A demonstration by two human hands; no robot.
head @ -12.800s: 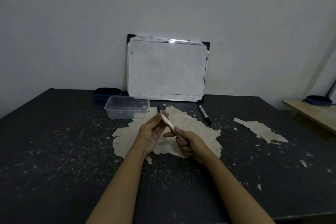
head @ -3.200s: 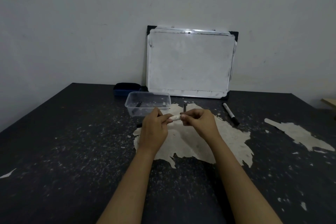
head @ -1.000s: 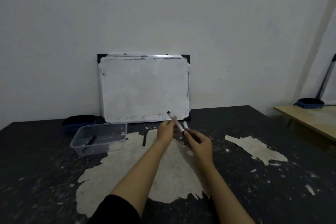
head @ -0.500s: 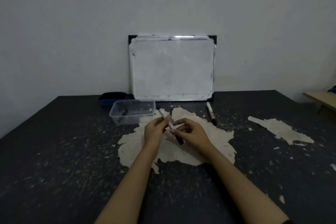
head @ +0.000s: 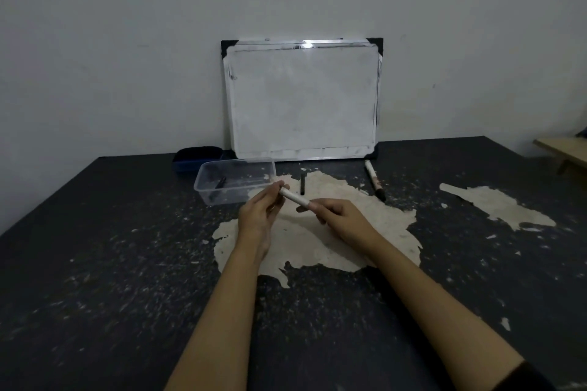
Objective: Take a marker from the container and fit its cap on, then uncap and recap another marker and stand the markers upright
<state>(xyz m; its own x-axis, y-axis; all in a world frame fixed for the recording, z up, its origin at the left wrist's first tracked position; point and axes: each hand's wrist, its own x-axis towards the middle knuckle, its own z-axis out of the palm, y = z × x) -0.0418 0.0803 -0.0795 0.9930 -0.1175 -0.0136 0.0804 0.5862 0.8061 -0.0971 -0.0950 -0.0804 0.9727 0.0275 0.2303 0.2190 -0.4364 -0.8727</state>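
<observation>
A white marker [head: 295,198] is held between both hands above the worn pale patch of the dark table [head: 95,263]. My left hand [head: 259,216] pinches its far end with fingertips. My right hand [head: 336,217] grips the near end, fingers curled round it. A clear plastic box [head: 235,182] with a small dark piece inside stands just beyond my left hand. A thin black piece [head: 302,184] lies on the table behind the marker.
A whiteboard [head: 303,98] leans on the wall at the back. A second marker [head: 374,180] lies right of it on the table. A dark blue eraser [head: 197,157] sits behind the box. A wooden bench edge [head: 562,152] shows at far right.
The marker has tilted flatter between my hands, and its black end is now hidden inside my right hand. The camera view has shifted slightly.
</observation>
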